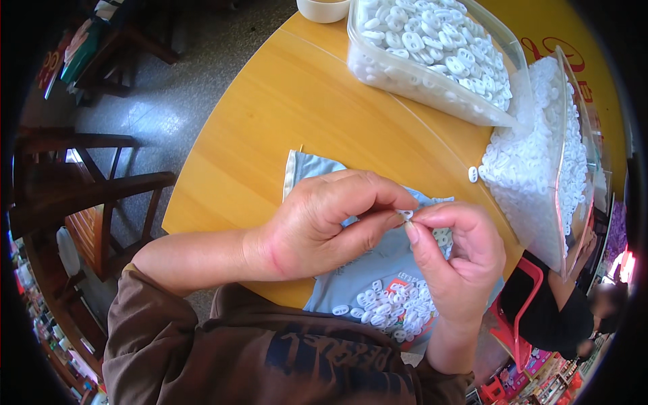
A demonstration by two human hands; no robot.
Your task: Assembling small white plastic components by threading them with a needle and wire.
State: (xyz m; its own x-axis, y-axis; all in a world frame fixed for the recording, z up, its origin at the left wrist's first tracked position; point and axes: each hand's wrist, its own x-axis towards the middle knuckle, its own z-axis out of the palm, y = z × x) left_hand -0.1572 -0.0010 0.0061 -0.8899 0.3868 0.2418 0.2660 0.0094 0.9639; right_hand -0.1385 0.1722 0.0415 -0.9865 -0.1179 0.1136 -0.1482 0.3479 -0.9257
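Note:
My left hand [341, 216] reaches in from the left, its thumb and forefinger pinching a small white plastic piece [406, 214]. Against that same piece, the thumb and forefinger of my right hand [462, 253] are also pressed together. Anything thinner between the fingertips is too small to make out. Below both hands a light blue cloth [344, 283] is spread over the table's near edge. A heap of white oval pieces with holes [398, 307] lies on it, and more show behind my right fingers.
On the round yellow wooden table [270, 101] stands a clear plastic box [418, 101] full of white oval pieces. A clear bag [540, 175] of similar pieces is beside it. At the far edge sits a white bowl [324, 9]. Wooden chairs [94, 196] stand left; a person in black sits right.

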